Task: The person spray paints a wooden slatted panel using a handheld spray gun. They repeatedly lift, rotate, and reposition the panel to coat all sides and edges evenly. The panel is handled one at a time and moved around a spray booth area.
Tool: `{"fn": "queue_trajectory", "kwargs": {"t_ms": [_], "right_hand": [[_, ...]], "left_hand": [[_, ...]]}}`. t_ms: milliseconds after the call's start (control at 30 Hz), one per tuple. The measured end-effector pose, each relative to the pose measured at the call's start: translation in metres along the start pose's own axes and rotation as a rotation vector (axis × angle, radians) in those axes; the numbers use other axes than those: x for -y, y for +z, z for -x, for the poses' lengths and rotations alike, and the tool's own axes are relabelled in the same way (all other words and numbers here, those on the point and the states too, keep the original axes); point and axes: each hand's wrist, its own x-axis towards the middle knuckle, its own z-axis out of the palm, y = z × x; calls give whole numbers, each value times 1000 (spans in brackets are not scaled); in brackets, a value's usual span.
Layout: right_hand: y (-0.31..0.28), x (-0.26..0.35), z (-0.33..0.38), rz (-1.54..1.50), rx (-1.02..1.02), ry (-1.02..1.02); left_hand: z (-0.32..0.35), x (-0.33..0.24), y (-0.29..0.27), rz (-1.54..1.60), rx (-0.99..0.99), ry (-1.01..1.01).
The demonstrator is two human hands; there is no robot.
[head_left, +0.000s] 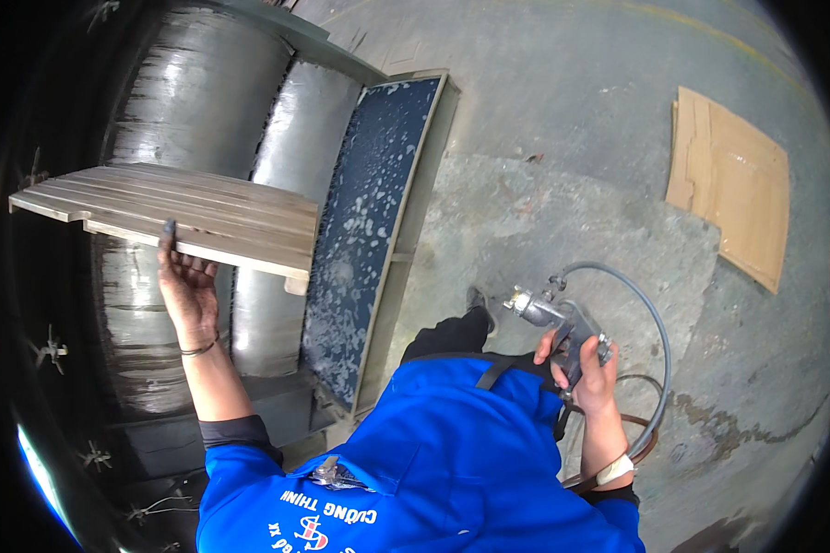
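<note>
Left fingers [167, 240] grip the wooden panel [189, 207] at its near edge.

Workshop: stained grey concrete floor [516, 101], silver-grey metal spray gun [570, 330] with grey hose [665, 359], streaked shiny metal panels [203, 83], white-flecked dark-blue metal-rimmed trough [415, 212].

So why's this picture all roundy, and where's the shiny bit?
In the head view, the fisheye lens bends edges and leaves black corners; also in the head view, glare gleams on the metal sheets, and a bright streak cuts the dark lower left.
</note>
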Motion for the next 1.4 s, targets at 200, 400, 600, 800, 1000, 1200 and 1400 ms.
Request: {"fn": "queue_trajectory", "kwargs": {"t_ms": [200, 400, 600, 800, 1000, 1200, 1400], "right_hand": [[-21, -11, 4, 18, 65, -4], [-31, -2, 19, -384, 204, -92], [-36, 2, 6, -352, 221, -24], [-22, -8, -28, -104, 29, 73], [-18, -34, -64, -77, -45, 182], [-10, -41, -61, 49, -75, 226], [3, -8, -6, -51, -5, 185]], "left_hand": [[2, -51, 38, 41, 86, -37], [2, -69, 64, -18, 79, -67], [11, -93, 64, 34, 60, -46], [26, -148, 61, 67, 97, 26], [42, -169, 60, 80, 141, -36], [36, -122, 37, 91, 94, -42], [-10, 0, 1, -115, -50, -102]]}}
